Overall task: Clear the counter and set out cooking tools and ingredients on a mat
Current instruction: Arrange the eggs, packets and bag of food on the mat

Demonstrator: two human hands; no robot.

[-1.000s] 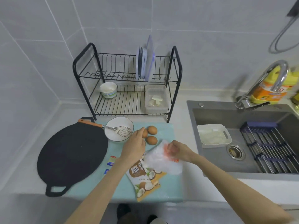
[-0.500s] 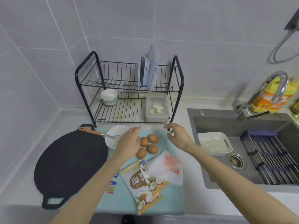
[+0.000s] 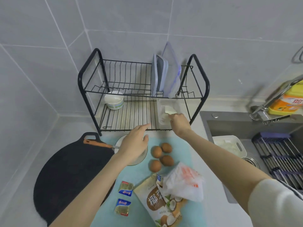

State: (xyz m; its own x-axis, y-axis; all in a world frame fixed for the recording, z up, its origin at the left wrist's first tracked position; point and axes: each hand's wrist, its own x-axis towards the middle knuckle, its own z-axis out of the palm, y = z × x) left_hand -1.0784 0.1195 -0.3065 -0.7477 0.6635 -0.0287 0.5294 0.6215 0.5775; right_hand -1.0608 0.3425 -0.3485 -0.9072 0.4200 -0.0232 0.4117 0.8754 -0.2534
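**right hand at the rack, tools and ingredients laid on the mat**

stretches the right hand (image 3: 179, 122) to the lower shelf of the black dish rack (image 3: 207, 86), fingers curled at the near rim of the clear container (image 3: 165, 108) standing there; cannot tell a pinch from a mere touch. holds the left hand (image 3: 134, 145) spread and relaxed, gripping nothing, index finger pointing toward the rack's front wire, hovering above the white bowl (image 3: 120, 142) and hiding much of it.

shows, just left of that hand, a whisk (image 3: 96, 143) with an orange handle, head in the bowl, handle lying out over the black griddle pan (image 3: 65, 174) at the left. finds four brown eggs (image 3: 161, 155) clustered on the pale blue mat (image 3: 141, 176) just right of the bowl, between the two forearms. places nearer the camera, also on the mat, two foil butter packets (image 3: 125, 188), a coconut-printed pouch (image 3: 155, 203) and a crumpled plastic bag (image 3: 183, 184) with red print, lying partly over the pouch's upper edge.

adds on the rack's lower shelf a small striped bowl (image 3: 114, 100) at the left end, well apart from the container, and in the upper tier several flat lids (image 3: 159, 74) standing on edge. takes in at the right a steel sink (image 3: 237, 125) with a white basket (image 3: 236, 141) inside, a roll-up rack (image 3: 282, 159) across its right part, a tap (image 3: 260, 112) and a yellow bottle (image 3: 287, 102) behind.
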